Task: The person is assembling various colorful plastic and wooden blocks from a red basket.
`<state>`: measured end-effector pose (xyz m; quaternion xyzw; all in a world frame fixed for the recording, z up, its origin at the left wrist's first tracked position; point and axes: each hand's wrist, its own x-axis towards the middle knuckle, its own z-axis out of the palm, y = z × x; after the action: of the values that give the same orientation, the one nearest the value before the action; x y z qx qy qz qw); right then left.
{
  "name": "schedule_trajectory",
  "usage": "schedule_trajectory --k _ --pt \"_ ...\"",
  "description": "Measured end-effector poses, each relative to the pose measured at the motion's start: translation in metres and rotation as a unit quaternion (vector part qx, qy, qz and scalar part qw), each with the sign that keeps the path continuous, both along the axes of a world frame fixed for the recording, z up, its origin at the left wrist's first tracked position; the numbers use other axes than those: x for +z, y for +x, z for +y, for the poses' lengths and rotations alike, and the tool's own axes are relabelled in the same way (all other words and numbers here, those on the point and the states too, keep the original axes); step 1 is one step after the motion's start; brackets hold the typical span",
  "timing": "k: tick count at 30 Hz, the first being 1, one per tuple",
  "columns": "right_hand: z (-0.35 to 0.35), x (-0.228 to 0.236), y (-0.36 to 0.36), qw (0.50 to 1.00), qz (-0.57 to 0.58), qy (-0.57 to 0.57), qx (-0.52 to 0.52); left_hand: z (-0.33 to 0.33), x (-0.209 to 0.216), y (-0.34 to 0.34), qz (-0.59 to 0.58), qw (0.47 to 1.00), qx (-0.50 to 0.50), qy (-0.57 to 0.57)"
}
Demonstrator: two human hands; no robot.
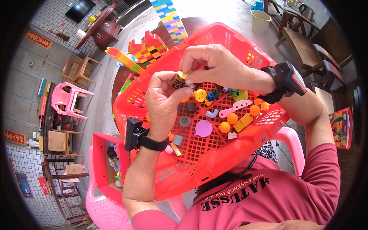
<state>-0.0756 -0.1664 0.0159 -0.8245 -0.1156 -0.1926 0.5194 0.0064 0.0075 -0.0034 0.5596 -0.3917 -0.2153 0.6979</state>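
Note:
Over a red plastic basket, my two hands meet around small toy bricks. My left hand is closed on a dark brown toy brick, its hollow side partly showing. Thumb and fingers of my right hand pinch a yellow toy brick against the brown one; whether the two are joined I cannot tell. Below them in the basket lie a yellow wheel-like piece, a blue brick, a pink-handled toy knife, several orange balls, yellow bricks and a purple disc.
Beyond the basket, on a dark round table, stand a checkered brick build and a tall multicoloured brick tower. At left, a red box of small toys rests on a pink chair. A cream bin stands far right.

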Motion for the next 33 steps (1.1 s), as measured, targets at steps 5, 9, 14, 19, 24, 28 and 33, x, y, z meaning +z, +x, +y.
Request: schedule_trajectory --k 5,9,14,19,24,28,33 --pt "0.0 0.009 -0.004 0.985 -0.098 -0.139 -0.026 0.002 0.003 0.003 0.05 0.998 -0.023 -0.022" --pt "-0.005 0.006 0.001 0.942 -0.241 -0.228 -0.047 0.003 0.004 0.004 0.079 0.995 -0.057 -0.037" --pt "-0.006 0.007 -0.004 0.934 -0.228 -0.271 -0.04 0.004 0.005 0.0 0.05 0.997 -0.056 -0.028" --pt "-0.004 0.004 -0.003 0.925 -0.269 -0.266 -0.041 0.002 0.002 -0.007 -0.008 1.0 0.012 -0.026" --pt "-0.002 0.005 -0.003 0.939 -0.24 -0.244 -0.025 0.004 -0.008 -0.001 -0.156 0.984 0.088 -0.002" --pt "0.0 0.003 -0.004 0.955 -0.2 -0.218 -0.027 0.004 -0.014 0.001 -0.258 0.956 0.139 0.005" --pt "0.0 0.002 -0.001 0.971 -0.18 -0.153 -0.028 0.002 -0.01 0.001 -0.269 0.954 0.134 0.004"
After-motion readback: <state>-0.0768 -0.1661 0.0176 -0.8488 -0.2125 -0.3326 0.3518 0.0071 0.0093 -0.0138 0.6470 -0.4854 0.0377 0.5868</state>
